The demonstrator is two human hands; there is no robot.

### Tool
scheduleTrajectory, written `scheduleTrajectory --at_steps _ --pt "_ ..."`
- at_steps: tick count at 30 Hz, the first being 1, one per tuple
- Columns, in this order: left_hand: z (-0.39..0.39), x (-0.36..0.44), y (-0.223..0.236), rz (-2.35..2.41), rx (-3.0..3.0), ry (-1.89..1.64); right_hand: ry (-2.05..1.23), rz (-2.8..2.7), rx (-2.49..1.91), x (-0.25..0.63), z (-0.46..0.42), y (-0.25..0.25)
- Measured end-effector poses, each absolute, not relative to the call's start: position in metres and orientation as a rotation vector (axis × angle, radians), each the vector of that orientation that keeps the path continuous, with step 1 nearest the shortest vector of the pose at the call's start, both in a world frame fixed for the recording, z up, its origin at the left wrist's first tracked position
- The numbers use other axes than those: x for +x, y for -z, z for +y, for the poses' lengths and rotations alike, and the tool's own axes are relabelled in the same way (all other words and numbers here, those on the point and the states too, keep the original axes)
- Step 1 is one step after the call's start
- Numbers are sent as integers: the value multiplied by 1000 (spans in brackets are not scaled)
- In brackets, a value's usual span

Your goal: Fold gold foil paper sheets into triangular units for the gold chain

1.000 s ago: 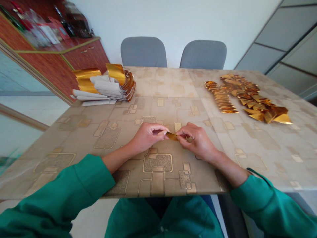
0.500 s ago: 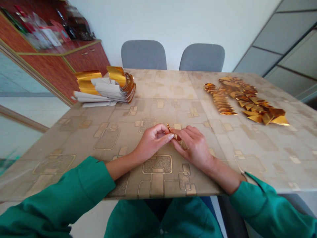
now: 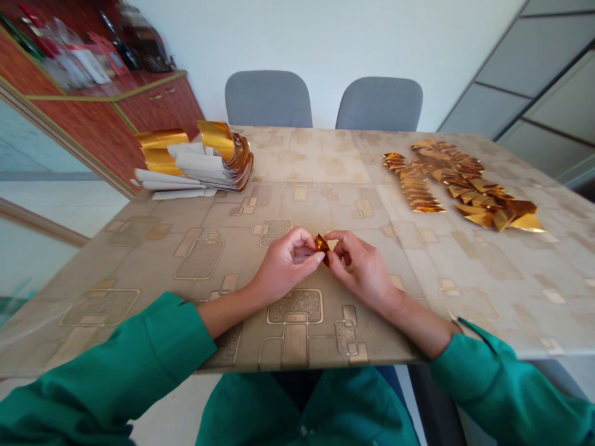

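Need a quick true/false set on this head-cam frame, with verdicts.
1. The left hand and right hand both pinch a small folded gold foil piece. True.
2. The gold foil triangles lie inside a cardboard box. False: the gold foil triangles lie loose on the patterned table cover, at the right.
3. A stack of gold foil and white paper strips sits at the far left of the table. True.
4. The right hand lies flat on the table. False: it is raised, fingers curled at the piece.

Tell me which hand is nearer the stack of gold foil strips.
Left. The left hand is in front of the stack of gold foil strips and to its right; the right hand is farther right, past the left hand.
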State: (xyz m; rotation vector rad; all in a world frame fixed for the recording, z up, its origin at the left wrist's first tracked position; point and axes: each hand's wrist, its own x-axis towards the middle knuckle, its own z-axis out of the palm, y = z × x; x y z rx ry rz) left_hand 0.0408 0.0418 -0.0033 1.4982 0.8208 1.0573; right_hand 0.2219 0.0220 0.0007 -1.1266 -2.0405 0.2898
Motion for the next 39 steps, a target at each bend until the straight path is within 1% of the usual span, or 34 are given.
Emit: scheduleTrajectory --at_steps 3,5,12,17,27,35,39 --pt "39 44 5 844 1507 -1058 -142 -2111 -1168 219 22 1" --pt "38 46 7 858 1542 -1064 -110 -2125 -1205 218 23 3" --pt "37 48 13 911 1719 -1120 -337 -2062 -1296 213 23 9" --pt "36 49 11 961 1780 -1132 -398 -2063 -1320 209 23 10" --pt "35 51 8 1025 1721 -1113 -192 -2170 -1613 203 17 1" --pt "39 47 10 1095 1799 -1139 -102 -2064 -1518 206 21 3" --pt "44 45 18 1060 1785 -1087 -82 -2107 -1562 208 23 2"
